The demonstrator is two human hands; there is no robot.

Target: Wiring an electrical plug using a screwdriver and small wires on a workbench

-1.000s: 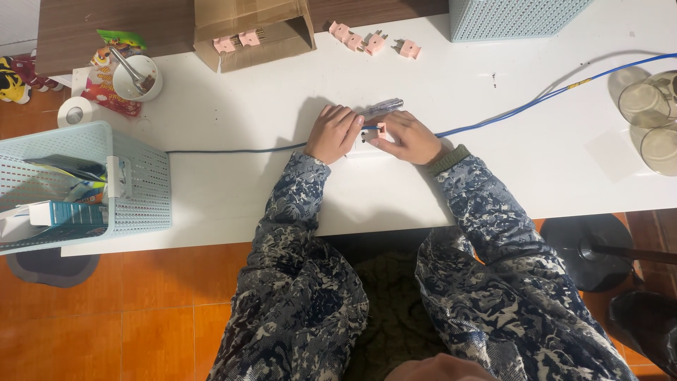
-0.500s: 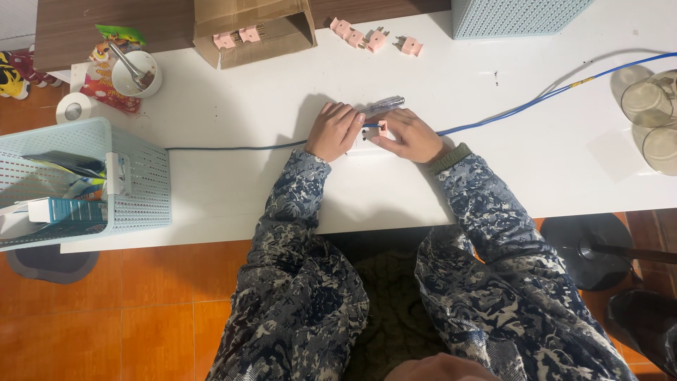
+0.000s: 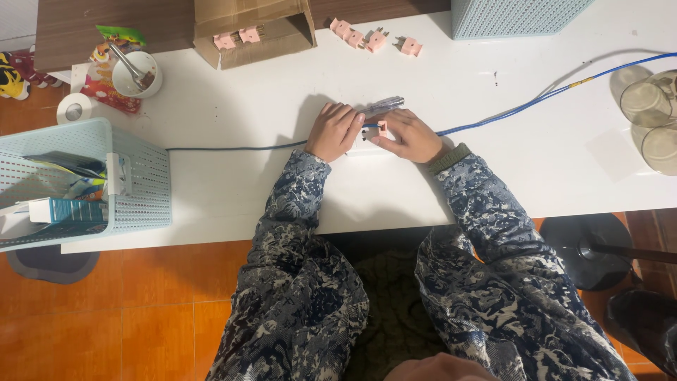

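Both hands meet at the middle of the white table (image 3: 233, 183). The left hand (image 3: 337, 131) lies knuckles-up with its fingers curled close together, pressing down on the blue cable (image 3: 233, 148) where it comes in from the left. The right hand (image 3: 407, 135) is likewise nearly closed, thumb and forefinger pinched on a small pink connector (image 3: 381, 128) that sits right between the 2 hands, at the spot where the cable reaches them (whether the cable end is already inside it I cannot tell from here). The cable runs on past the right wrist and up toward the table's far right corner. Just beyond the fingertips lies a clear-handled screwdriver (image 3: 385, 105), touching neither hand as far as I can see.

Farther back on the table, 4 more pink connectors (image 3: 374, 37) lie loose, well apart from the hands, and 2 others sit on a cardboard box (image 3: 254, 28). To the left stand a pale blue basket (image 3: 134, 190), a roll of white tape (image 3: 73, 108) and a white cup (image 3: 137, 73); at the right edge are some clear glass lids (image 3: 649, 113).
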